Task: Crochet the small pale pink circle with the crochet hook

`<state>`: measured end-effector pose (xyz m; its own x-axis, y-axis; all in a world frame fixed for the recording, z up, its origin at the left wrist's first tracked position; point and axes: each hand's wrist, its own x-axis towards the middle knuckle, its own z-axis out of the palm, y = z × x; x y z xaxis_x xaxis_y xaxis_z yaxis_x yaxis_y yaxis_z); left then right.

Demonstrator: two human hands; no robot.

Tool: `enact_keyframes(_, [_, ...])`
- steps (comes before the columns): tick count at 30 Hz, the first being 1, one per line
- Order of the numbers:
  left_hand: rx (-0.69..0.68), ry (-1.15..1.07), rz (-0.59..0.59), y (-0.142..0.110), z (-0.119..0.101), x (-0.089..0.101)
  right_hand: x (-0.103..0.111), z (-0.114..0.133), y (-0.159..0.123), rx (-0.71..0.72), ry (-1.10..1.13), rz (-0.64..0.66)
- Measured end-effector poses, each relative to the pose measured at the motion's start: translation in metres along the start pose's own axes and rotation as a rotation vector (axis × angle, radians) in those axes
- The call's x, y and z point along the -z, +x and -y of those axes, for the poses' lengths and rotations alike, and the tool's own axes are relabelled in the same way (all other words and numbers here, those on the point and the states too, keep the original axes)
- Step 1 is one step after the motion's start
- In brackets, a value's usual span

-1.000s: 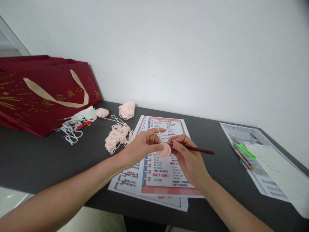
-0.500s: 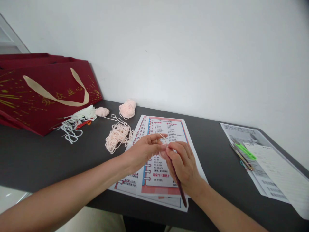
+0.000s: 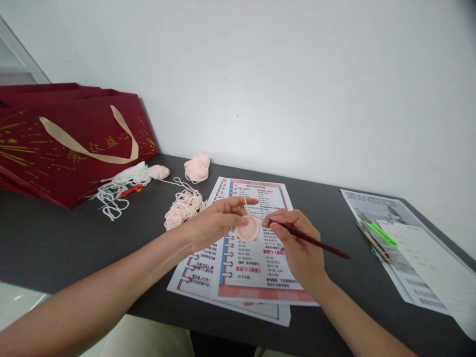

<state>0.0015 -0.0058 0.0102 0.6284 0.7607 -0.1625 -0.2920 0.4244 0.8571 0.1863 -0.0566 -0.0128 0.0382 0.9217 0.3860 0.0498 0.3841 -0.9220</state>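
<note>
A small round pale pink crochet piece [image 3: 248,228] is pinched at its upper left edge by my left hand [image 3: 219,219]. A strand of yarn runs over the stretched index finger of that hand. My right hand [image 3: 297,240] grips a crochet hook [image 3: 316,240] with a dark brown handle and a thin metal shaft. The hook lies nearly level, its tip pointing left at the top of the crochet piece. Whether the tip sits in a stitch is too small to tell. Beneath both hands lie printed pattern sheets [image 3: 256,292].
A loose heap of pale pink yarn [image 3: 184,208] lies left of the sheets, near a pink yarn ball [image 3: 197,167] and white yarn [image 3: 130,176]. Dark red gift bags [image 3: 92,129] lean at the left. Green-handled scissors [image 3: 383,234] rest on papers [image 3: 427,263] at the right.
My right hand has moved right and turned the hook from steep to nearly level. The round crochet piece, mostly covered before, now shows fully beside my left fingers.
</note>
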Motion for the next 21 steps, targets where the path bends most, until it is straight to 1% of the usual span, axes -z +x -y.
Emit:
enact_keyframes(7, [0.084, 0.033, 0.124, -0.003, -0.009, 0.005, 0.005, 0.005, 0.003, -0.012, 0.089, 0.065])
enact_keyframes(11, [0.12, 0.008, 0.195, -0.004, -0.013, 0.008, 0.007, 0.007, 0.004, -0.058, 0.158, 0.097])
enact_keyframes(17, [0.167, 0.017, 0.234, -0.004, -0.014, 0.011, 0.006, 0.009, 0.006, -0.148, 0.294, 0.149])
enact_keyframes(21, [0.171, 0.034, 0.254, -0.003, -0.013, 0.013, 0.004, 0.011, 0.006, -0.164, 0.352, 0.153])
